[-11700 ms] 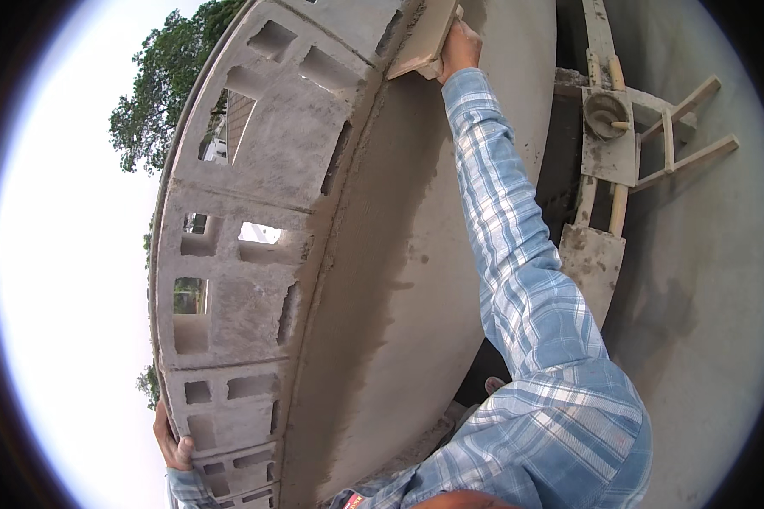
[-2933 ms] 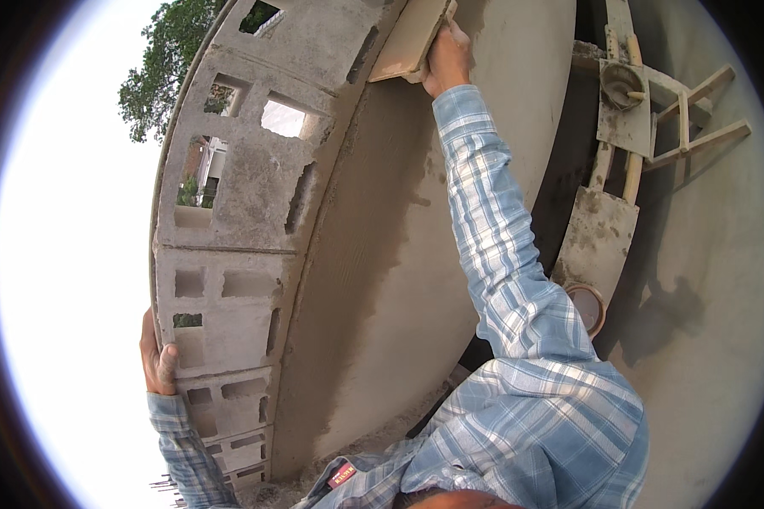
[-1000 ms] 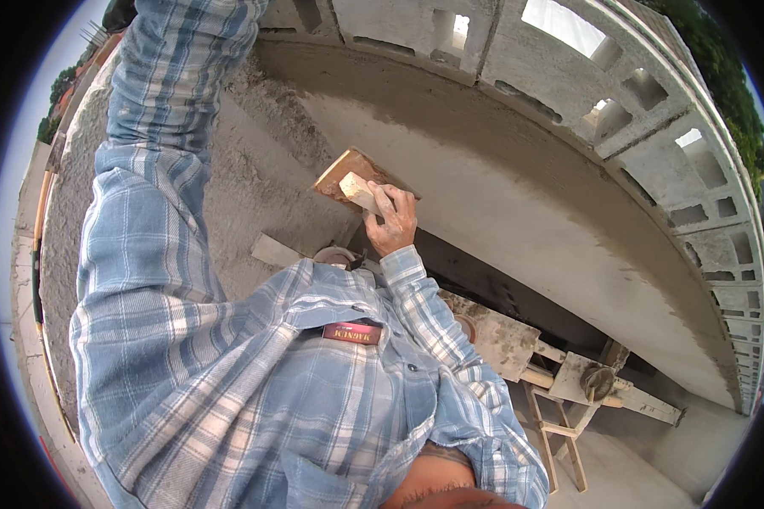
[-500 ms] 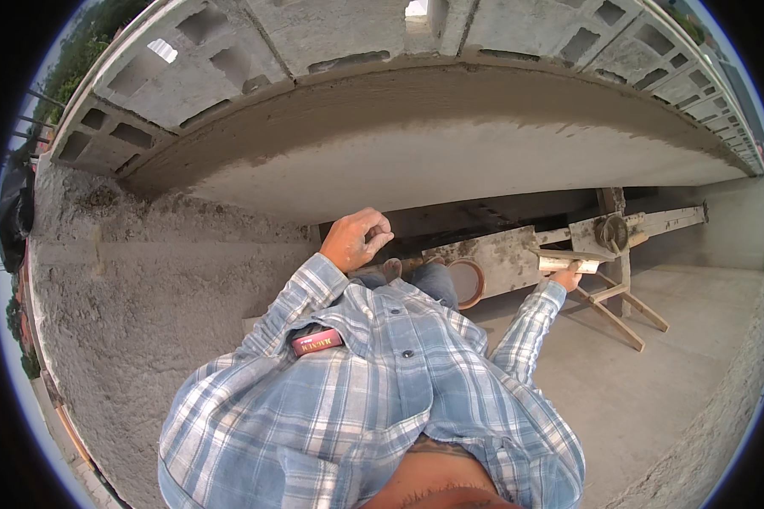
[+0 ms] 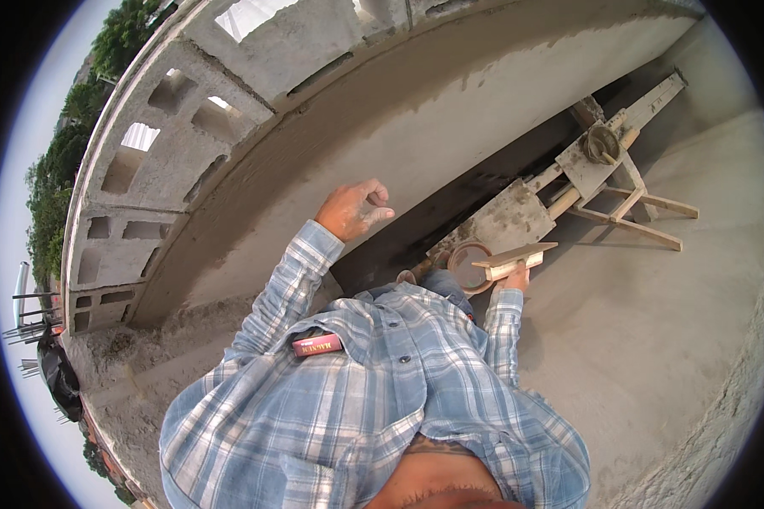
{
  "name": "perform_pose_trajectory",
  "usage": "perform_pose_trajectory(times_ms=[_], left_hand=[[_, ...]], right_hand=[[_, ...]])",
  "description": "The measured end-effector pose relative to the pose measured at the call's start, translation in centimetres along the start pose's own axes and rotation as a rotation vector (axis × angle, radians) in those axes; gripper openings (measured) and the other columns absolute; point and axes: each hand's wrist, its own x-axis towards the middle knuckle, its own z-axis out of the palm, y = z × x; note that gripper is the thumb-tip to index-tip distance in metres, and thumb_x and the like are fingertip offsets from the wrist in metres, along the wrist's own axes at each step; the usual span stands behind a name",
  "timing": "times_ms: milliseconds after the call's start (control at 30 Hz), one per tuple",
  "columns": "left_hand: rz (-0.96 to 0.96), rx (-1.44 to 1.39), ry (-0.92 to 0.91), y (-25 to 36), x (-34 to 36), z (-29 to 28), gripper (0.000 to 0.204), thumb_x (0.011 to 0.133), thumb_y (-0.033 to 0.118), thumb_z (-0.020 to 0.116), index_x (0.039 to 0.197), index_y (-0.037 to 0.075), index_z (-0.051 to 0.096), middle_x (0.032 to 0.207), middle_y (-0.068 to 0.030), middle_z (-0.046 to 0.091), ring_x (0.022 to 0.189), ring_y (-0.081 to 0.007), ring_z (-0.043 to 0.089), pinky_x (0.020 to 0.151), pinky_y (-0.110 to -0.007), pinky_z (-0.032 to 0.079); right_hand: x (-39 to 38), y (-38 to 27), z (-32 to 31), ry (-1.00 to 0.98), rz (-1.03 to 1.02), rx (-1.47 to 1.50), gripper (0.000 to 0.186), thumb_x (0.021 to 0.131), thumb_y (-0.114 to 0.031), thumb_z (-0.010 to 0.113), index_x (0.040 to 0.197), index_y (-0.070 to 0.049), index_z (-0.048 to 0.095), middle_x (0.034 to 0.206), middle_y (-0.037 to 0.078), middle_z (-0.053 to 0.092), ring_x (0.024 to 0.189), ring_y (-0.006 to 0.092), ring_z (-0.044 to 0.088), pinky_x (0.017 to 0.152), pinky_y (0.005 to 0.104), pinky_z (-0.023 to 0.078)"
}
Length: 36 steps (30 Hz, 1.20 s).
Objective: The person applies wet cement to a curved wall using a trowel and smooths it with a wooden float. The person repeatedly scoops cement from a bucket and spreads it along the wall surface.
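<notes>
My right hand (image 5: 515, 278) grips a wooden float (image 5: 518, 256), its flat board turned upward, just beside a round tub (image 5: 469, 268) with a reddish rim. The tub seems to hold water and stands close to my leg. Raised in front of the plastered wall (image 5: 382, 161), my left hand (image 5: 355, 209) holds nothing that I can see. Its fingers curl loosely, with a gap between thumb and fingertips, and pale dust marks the skin.
Mortar-stained boards (image 5: 509, 219) lie on a plank scaffold, where a bucket (image 5: 601, 144) stands farther along. Wooden trestle legs (image 5: 641, 222) stick out over the grey floor (image 5: 620, 339). Hollow concrete blocks (image 5: 221, 110) top the wall. A small red box (image 5: 317, 343) sits in my shirt pocket.
My view has turned left, so the wall and scaffold now slant. The float has come closer to my body, beside the tub. My left hand stays raised and curled.
</notes>
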Motion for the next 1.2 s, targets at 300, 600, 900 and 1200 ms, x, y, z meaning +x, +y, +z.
perform_pose_trajectory(times_ms=[300, 600, 900, 1200], left_hand=[[-0.499, -0.093, -0.251, -13.2, -15.7, 9.3, 0.061, 0.086, 0.045, 0.076, 0.127, 0.003, 0.057, 0.12, -0.0183, 0.067, 0.113, -0.0348, 0.064, 0.098, -0.044, 0.05], [-1.201, -0.244, 0.405, -13.7, -41.2, 10.5, 0.051, 0.089, 0.033, 0.074, 0.126, 0.001, 0.06, 0.118, -0.0205, 0.069, 0.109, -0.0351, 0.066, 0.093, -0.045, 0.054], [-0.813, -0.152, 0.46, -13.3, -33.5, 10.2, 0.05, 0.085, 0.032, 0.076, 0.117, -0.005, 0.063, 0.103, -0.0225, 0.072, 0.097, -0.0342, 0.071, 0.085, -0.042, 0.055], [-0.595, -0.346, 0.019, -20.8, -31.7, 17.9, 0.012, 0.084, 0.013, 0.074, 0.082, 0.002, 0.07, 0.075, -0.0085, 0.072, 0.072, -0.0162, 0.067, 0.071, -0.033, 0.055]], right_hand=[[-3.1, -11.9, 35.9, -0.621, -0.935, -0.53, 0.064, 0.089, -0.028, 0.076, 0.137, 0.003, 0.047, 0.129, 0.02, 0.057, 0.111, 0.0294, 0.061, 0.097, 0.0407, 0.049], [-22.0, 1.1, 38.1, -0.795, -0.96, -0.497, 0.067, 0.087, -0.043, 0.077, 0.129, 0.004, 0.054, 0.118, 0.017, 0.053, 0.111, 0.0305, 0.056, 0.09, 0.0461, 0.052], [-44.3, 15.6, 25.1, -1.844, -1.042, -0.338, 0.06, 0.065, -0.005, 0.074, 0.123, -0.018, 0.064, 0.103, 0.005, 0.059, 0.098, 0.0282, 0.057, 0.087, 0.045, 0.051], [-13.7, 7.1, 14.3, -1.472, -1.097, -1.264, 0.047, 0.083, -0.013, 0.066, 0.13, -0.014, 0.06, 0.115, 0.011, 0.058, 0.112, 0.0329, 0.056, 0.094, 0.0453, 0.051]])
